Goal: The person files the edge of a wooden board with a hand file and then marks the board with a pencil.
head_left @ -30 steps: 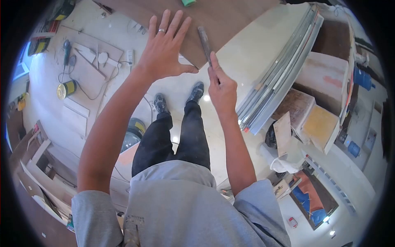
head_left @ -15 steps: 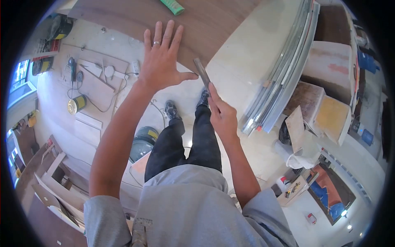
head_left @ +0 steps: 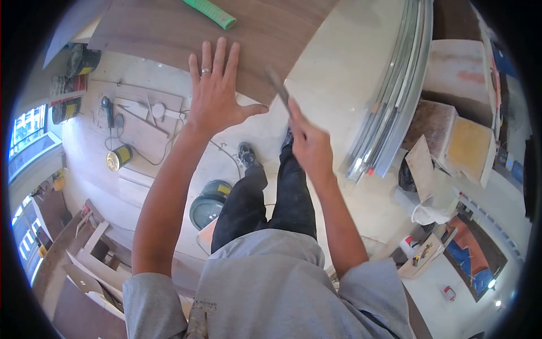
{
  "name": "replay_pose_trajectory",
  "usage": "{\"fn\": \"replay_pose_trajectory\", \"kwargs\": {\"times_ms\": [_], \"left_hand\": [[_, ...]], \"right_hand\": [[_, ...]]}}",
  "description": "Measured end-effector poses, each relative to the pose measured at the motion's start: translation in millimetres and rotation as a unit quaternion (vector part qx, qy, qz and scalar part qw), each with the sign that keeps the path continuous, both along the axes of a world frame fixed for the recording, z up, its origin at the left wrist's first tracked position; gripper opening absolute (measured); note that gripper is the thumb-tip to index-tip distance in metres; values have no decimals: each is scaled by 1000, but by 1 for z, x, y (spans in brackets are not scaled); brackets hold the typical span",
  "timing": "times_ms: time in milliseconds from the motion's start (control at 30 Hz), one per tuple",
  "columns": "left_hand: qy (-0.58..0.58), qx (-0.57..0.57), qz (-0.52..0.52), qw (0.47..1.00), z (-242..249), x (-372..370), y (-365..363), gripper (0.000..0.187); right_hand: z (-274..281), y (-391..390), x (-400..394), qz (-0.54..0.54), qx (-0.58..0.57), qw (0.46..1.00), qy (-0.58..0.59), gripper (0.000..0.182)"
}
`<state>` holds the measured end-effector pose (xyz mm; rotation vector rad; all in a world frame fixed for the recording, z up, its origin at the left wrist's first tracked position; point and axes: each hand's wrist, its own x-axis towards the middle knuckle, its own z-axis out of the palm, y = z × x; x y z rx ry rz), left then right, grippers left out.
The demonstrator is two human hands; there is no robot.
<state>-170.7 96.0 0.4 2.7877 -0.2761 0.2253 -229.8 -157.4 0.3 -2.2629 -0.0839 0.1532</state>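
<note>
Two-handed, best to steady the brown wooden panel [head_left: 271, 34] with spread left hand [head_left: 214, 101], evenly guiding slim grey-brown bar [head_left: 278, 85] gripped in right hand [head_left: 311, 148].

No word, number or brand is legible across the work floor. Small dark print sits on the front of a grey shirt [head_left: 271, 282], its characters too blurred to make out. A yellow label marks the dark bucket [head_left: 205, 208] beside the person's leg, and yellow also shows on a tin [head_left: 119, 157] at left, any wording too small to decipher. Faint marks on the green tube [head_left: 212, 12], atop a brown board [head_left: 276, 28], cannot be confirmed as letters.
</note>
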Motion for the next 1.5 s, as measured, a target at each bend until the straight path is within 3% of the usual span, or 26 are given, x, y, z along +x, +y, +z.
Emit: {"fn": "replay_pose_trajectory", "kwargs": {"times_ms": [167, 333, 400, 567, 767, 900, 933, 1033, 1133, 1333, 1500], "left_hand": [[16, 13, 1, 1000, 6, 0, -2, 150], [21, 21, 2, 1000, 6, 0, -2, 151], [30, 26, 3, 999, 6, -1, 0, 152], [44, 32, 3, 999, 6, 0, -2, 154], [25, 38, -4, 999, 7, 0, -2, 155], [25, 36, -7, 999, 5, 2, -2, 155], [25, 40, -6, 999, 6, 2, -2, 155], [30, 40, -11, 999, 8, 3, -3, 155], [33, 38, -12, 999, 9, 1, -2, 155], [40, 48, -19, 998, 10, 0, 0, 156], [46, 42, -15, 998, 12, 2, -3, 156]], "right_hand": [[22, 14, 59, -14, -19, 999, 34, 50], [3, -13, -17, 6, -21, 1000, 7, 51], [1, -8, -13, 2, -11, 1000, -11, 52], [14, 6, 54, -2, -36, 999, -5, 53], [-6, -12, -32, 14, -22, 1000, 10, 54], [0, 6, 39, 33, -47, 997, -61, 60], [8, 8, 47, 34, -31, 999, -26, 58], [9, 6, 23, 14, -38, 999, -11, 55], [25, -4, -12, 47, -80, 992, 81, 57], [13, 10, 65, 48, -56, 997, -21, 62], [11, -6, -18, 60, -67, 995, 38, 78]]}}
